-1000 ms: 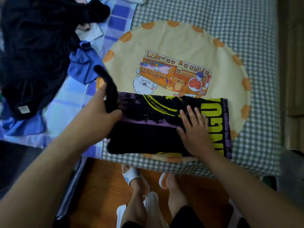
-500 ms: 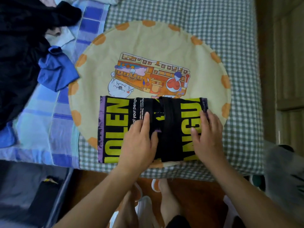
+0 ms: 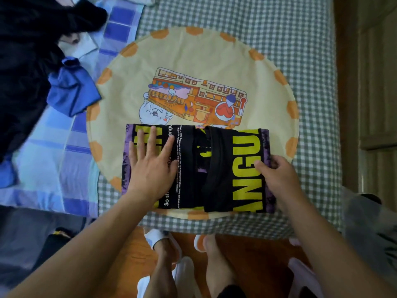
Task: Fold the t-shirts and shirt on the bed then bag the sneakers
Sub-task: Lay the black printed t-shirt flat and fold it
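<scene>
A black t-shirt (image 3: 217, 168) with yellow letters and purple edges lies folded into a wide strip at the near edge of the bed. It sits on a round yellow cloth (image 3: 193, 57) with orange spots and a cartoon print. My left hand (image 3: 150, 166) lies flat on the strip's left part, fingers straight. My right hand (image 3: 277, 175) grips the strip's right end, thumb on top and fingers curled under the purple edge. A black sleeve crosses the strip near its middle.
A heap of black clothes (image 3: 23, 67) and a crumpled blue garment (image 3: 71, 93) lie on a blue plaid sheet (image 3: 49, 168) at the left. The green checked bedspread (image 3: 290, 29) stretches right and back. White sneakers (image 3: 182, 274) and my feet stand on the wooden floor below.
My left hand slid left from the strip's middle to its left part. My right hand went from lying flat on the right part to gripping the right edge.
</scene>
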`<state>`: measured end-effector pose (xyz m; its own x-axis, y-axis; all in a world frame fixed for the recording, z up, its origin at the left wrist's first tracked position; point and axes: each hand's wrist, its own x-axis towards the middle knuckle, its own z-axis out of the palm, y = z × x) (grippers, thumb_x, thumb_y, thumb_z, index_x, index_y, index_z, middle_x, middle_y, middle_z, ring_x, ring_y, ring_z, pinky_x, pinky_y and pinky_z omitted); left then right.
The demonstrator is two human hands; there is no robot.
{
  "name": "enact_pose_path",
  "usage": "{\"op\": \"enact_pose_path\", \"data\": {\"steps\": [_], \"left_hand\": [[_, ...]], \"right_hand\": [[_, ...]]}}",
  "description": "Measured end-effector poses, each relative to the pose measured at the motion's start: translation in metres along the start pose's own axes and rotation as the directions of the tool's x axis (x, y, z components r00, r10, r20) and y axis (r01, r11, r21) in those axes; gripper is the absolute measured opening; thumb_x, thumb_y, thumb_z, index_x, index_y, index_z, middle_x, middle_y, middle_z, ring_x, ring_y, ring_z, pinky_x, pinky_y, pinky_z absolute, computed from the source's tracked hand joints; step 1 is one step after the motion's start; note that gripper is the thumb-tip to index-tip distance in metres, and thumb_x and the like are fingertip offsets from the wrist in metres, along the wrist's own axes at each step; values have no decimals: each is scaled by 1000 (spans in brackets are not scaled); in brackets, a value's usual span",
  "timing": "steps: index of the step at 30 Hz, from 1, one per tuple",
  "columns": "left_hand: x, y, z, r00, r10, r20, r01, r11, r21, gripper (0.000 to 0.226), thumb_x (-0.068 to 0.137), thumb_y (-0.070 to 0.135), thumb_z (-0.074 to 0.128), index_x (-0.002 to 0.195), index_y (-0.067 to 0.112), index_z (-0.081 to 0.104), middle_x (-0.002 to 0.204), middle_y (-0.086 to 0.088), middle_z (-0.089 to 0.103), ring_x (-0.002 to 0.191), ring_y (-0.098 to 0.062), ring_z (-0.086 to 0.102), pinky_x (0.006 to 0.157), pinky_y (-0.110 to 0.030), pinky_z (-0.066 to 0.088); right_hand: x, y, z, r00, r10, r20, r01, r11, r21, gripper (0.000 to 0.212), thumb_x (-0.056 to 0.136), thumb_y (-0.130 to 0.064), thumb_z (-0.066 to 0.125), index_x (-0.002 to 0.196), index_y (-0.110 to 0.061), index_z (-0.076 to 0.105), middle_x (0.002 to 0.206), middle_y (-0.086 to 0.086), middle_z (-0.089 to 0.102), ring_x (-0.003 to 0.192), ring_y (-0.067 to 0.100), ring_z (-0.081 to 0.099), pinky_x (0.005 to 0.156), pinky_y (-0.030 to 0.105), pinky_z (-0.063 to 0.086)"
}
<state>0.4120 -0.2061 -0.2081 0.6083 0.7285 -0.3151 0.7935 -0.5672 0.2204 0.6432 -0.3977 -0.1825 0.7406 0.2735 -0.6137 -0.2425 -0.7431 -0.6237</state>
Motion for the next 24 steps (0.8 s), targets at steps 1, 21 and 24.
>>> {"op": "enact_pose_path", "data": {"steps": [1, 21, 24], "left_hand": [[-12, 5, -8, 997, 7, -70, -17, 989, -144, 59, 100, 37, 51, 156, 32, 34, 167, -10, 18, 155, -33, 6, 125, -57, 8], [-22, -69, -47, 895, -344, 284, 421, 440, -794, 35, 94, 44, 67, 123, 30, 53, 87, 7, 68, 83, -13, 66, 77, -35, 51], [-22, -56, -48, 927, -338, 161, 339, 575, -745, 32, 96, 34, 67, 124, 26, 52, 92, 3, 63, 87, -18, 59, 77, -34, 47]], "right_hand": [[-3, -3, -1, 1000, 5, 9, -5, 999, 36, 37, 88, -33, 76, 121, -22, 65, 110, -4, 72, 97, 18, 71, 90, 44, 58], [-78, -56, 152, 872, -490, 7, 449, 793, -412, 41, 96, -22, 61, 136, -20, 54, 139, 3, 46, 131, 22, 39, 107, 29, 31], [-65, -62, 154, 923, -379, 68, 381, 871, -310, 54, 103, -28, 51, 154, -23, 34, 159, 0, 30, 147, 18, 25, 122, 37, 22]]}}
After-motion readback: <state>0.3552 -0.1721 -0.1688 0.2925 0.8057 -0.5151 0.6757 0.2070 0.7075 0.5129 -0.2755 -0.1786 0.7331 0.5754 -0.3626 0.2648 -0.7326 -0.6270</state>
